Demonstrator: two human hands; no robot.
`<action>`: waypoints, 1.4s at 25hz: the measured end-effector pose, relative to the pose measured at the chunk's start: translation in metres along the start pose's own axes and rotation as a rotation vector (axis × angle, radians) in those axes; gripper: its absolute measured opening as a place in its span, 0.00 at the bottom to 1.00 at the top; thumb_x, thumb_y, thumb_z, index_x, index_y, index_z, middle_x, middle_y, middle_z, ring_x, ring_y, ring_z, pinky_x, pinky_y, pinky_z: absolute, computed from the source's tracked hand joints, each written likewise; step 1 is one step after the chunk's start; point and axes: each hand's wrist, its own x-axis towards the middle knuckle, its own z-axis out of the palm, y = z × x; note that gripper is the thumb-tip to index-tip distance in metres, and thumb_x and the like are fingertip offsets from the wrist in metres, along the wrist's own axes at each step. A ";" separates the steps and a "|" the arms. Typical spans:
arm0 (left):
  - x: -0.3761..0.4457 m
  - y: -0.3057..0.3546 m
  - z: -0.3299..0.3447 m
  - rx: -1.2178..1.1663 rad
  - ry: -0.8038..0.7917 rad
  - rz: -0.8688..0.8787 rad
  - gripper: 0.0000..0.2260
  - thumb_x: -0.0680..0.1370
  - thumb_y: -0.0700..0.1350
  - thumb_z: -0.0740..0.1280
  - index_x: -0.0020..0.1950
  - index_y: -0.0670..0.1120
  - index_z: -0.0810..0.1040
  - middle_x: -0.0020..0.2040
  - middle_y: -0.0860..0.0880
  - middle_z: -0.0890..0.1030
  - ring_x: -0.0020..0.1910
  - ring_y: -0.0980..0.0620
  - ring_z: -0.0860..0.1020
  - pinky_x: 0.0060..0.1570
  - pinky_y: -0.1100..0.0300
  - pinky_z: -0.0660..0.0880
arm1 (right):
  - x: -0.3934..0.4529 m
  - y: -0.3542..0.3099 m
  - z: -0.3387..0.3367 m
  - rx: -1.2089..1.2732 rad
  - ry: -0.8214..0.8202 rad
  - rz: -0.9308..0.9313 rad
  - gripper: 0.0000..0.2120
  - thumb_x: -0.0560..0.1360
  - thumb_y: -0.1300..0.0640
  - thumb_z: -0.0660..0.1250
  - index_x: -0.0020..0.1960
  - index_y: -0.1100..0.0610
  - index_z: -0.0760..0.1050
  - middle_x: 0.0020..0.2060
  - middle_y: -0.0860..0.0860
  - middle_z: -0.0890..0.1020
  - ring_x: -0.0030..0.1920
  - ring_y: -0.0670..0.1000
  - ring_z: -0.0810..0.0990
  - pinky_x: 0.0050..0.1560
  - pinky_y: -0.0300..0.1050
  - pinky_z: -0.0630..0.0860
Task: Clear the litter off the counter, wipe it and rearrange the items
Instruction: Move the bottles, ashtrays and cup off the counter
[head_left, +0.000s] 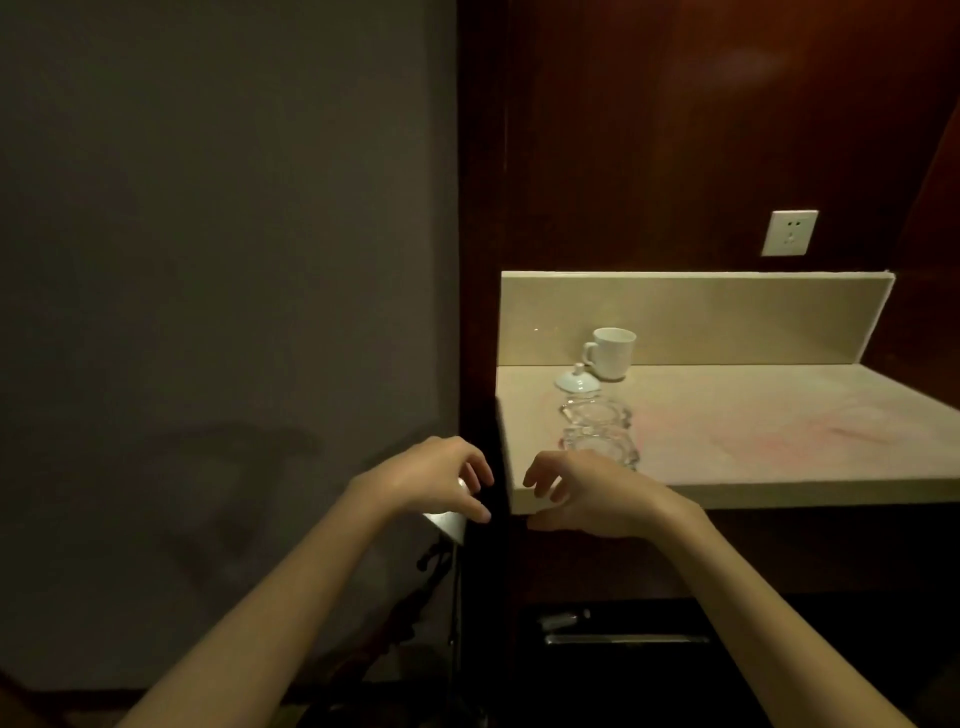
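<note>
A cream stone counter (753, 441) fills the right half of the view. On its left part stand a white mug (613, 353), a white lid with a knob (576, 382) and two clear glass pieces (595, 415), one behind the other. My right hand (582, 493) hovers at the counter's front left corner, just before the nearer glass piece, fingers loosely curled and holding nothing. My left hand (441, 478) is just left of the counter edge, fingers curled round a pale item (447, 522) that is mostly hidden under the hand.
A low cream backsplash (701, 317) runs behind the counter, with dark wood panelling and a white wall socket (789, 233) above it. A grey wall (208, 260) lies to the left. Dark space, cables and a handle (623, 638) sit below the counter.
</note>
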 end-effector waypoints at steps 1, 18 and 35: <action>0.012 0.017 0.007 -0.010 -0.008 -0.004 0.19 0.70 0.49 0.76 0.60 0.50 0.78 0.54 0.53 0.81 0.51 0.57 0.79 0.54 0.60 0.77 | -0.007 0.016 -0.010 -0.004 0.000 0.000 0.21 0.71 0.52 0.73 0.61 0.54 0.73 0.55 0.50 0.79 0.53 0.50 0.78 0.55 0.46 0.76; 0.149 0.122 0.041 -0.023 -0.048 -0.031 0.19 0.72 0.47 0.74 0.61 0.47 0.77 0.56 0.49 0.80 0.52 0.54 0.79 0.53 0.60 0.77 | -0.028 0.174 -0.078 0.014 -0.004 0.054 0.21 0.72 0.50 0.71 0.62 0.53 0.72 0.56 0.49 0.78 0.54 0.48 0.77 0.56 0.44 0.75; 0.230 0.055 0.037 -0.066 -0.015 -0.289 0.16 0.73 0.51 0.73 0.54 0.41 0.80 0.43 0.48 0.83 0.42 0.52 0.81 0.43 0.60 0.78 | 0.093 0.225 -0.073 0.016 -0.092 0.033 0.20 0.73 0.47 0.70 0.61 0.55 0.74 0.55 0.51 0.80 0.53 0.50 0.78 0.57 0.49 0.76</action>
